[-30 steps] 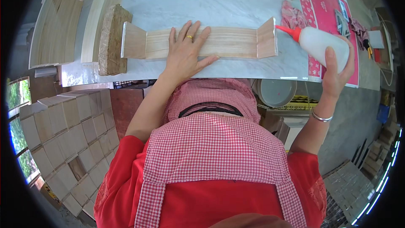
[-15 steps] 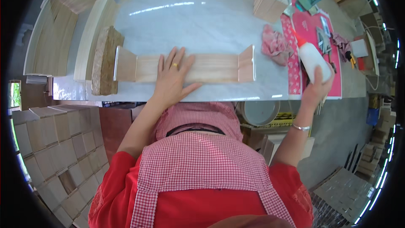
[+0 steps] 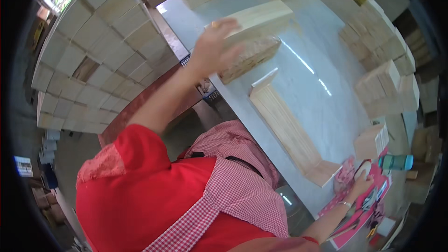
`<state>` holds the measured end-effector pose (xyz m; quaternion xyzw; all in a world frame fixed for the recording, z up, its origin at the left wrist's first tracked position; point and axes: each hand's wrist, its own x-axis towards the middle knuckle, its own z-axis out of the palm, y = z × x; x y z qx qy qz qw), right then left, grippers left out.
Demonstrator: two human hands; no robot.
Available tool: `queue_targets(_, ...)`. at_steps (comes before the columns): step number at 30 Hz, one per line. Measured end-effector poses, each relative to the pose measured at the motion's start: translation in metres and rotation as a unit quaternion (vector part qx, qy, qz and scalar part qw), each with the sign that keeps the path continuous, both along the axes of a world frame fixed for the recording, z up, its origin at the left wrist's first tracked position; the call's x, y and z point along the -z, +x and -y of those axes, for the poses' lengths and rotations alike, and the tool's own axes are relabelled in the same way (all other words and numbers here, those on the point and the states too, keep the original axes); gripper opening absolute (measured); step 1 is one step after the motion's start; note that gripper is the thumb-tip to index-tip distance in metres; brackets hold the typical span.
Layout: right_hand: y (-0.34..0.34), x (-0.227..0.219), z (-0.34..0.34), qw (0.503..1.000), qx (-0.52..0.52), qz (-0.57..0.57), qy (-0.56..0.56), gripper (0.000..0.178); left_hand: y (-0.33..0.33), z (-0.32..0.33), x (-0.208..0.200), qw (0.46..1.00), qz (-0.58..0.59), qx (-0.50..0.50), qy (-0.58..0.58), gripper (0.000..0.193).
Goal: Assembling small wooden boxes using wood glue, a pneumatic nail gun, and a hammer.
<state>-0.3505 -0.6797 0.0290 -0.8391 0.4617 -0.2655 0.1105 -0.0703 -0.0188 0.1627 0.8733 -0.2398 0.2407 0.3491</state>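
My left hand (image 3: 215,46) is raised over the end of a stack of pale wooden boards (image 3: 266,16) and a rough brown block (image 3: 249,58). Its fingers are apart and a little blurred; whether they touch the boards I cannot tell. A long wooden board with an upright piece at each end (image 3: 291,133) lies by the front edge of the table, out of both hands. At the right, my right hand (image 3: 362,185) is closed round a white squeeze bottle (image 3: 363,169), partly hidden by the fingers, beside a pink cloth (image 3: 344,175).
Under the bottle lies a pink mat (image 3: 343,240) with tools. A teal bottle (image 3: 395,162) and a small stack of wooden pieces (image 3: 372,141) stand behind it. More wooden stacks (image 3: 382,84) line the far side. Piled wooden blocks (image 3: 105,49) rise left of the table (image 3: 317,51).
My view has turned to the left. My left hand has come off the board with upright ends and moved left to the stacked boards. The right hand still holds the white bottle.
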Motion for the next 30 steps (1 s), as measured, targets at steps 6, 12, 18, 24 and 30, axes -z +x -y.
queue_targets(6,-0.028,-0.023,-0.033,0.997,-0.06,0.024,-0.049,0.05,0.13,-0.024,0.035,0.932,-0.16,-0.169,0.279,0.093)
queue_targets(12,-0.059,-0.063,-0.09,0.999,-0.016,0.027,-0.013,0.046,0.157,-0.007,0.023,0.901,-0.262,-0.147,0.314,0.101)
queue_targets(18,-0.045,-0.108,-0.123,0.989,-0.082,0.118,-0.021,0.042,0.133,-0.021,-0.006,0.961,-0.062,-0.117,0.242,0.09)
queue_targets(24,0.049,-0.152,-0.239,0.91,-0.324,0.201,0.161,0.041,0.064,0.022,-0.054,0.958,0.161,0.127,0.199,0.085)
queue_targets(30,0.061,-0.156,-0.283,0.875,-0.384,0.244,0.164,0.038,0.027,0.079,-0.036,0.909,0.285,0.251,0.172,0.078)
